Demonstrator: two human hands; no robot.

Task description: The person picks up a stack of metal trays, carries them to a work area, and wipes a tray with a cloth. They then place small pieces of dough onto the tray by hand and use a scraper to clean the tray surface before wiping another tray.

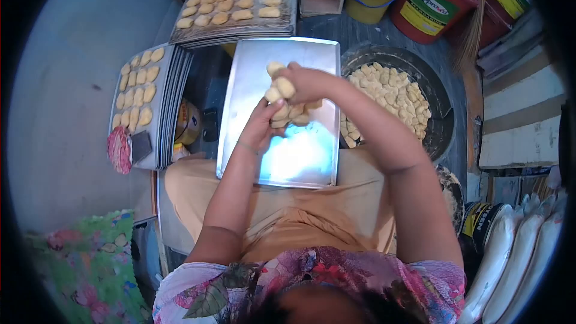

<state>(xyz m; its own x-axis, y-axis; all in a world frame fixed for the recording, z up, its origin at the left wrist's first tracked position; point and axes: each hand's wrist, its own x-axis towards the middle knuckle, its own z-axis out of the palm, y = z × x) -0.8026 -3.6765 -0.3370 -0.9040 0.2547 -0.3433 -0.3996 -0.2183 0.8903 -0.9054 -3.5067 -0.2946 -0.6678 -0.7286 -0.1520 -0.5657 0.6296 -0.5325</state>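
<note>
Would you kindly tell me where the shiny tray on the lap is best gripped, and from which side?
Probably by the raised rim of its two long sides, one hand from each side: the tray is broad, flat and level on the lap, with the left hand, right hand and dough pieces over its middle.

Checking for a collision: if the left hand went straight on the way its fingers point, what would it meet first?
The left hand points up at the dough pieces, which it already touches. Just beyond them is probably the right hand, though depth is unclear.
</note>
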